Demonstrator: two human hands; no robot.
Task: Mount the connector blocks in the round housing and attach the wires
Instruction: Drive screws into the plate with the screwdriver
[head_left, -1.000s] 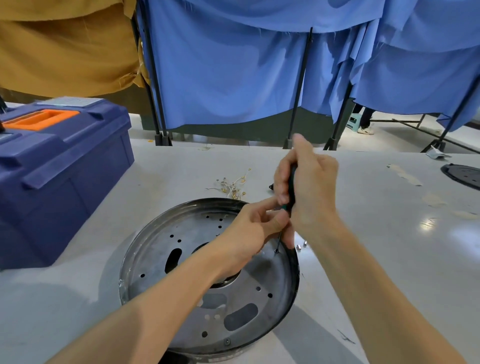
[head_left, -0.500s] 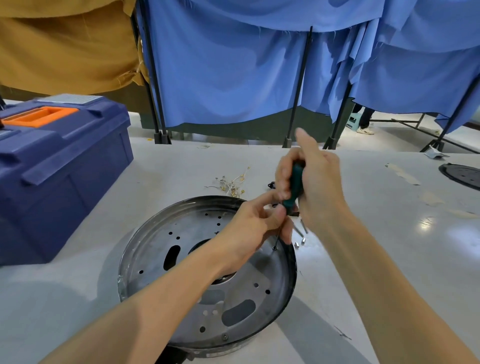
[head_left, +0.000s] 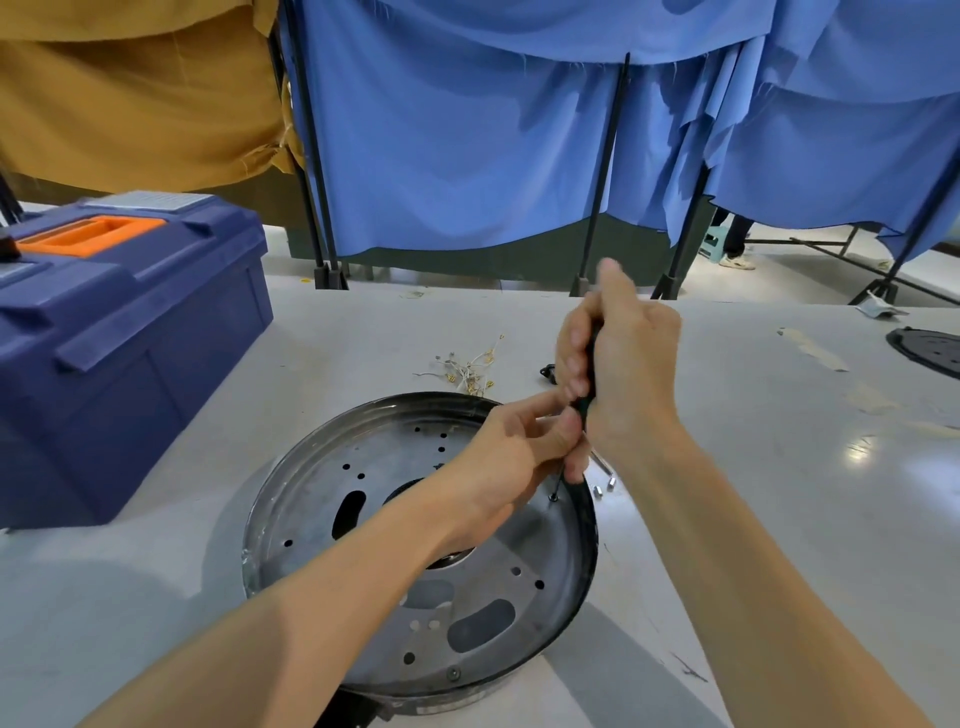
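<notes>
Head view: the right hand is wrapped round the screwdriver. The left hand pinches its shaft, tip down on a screw near the round housing's right rim. The housing sits at the table's near edge. The driver leans, so the tip could skid off and the screw tip over. Wires lie just beyond the housing. A toolbox is at the left edge, with blue curtains behind.

Single head-worn view, looking forward and down, close over the table
</notes>
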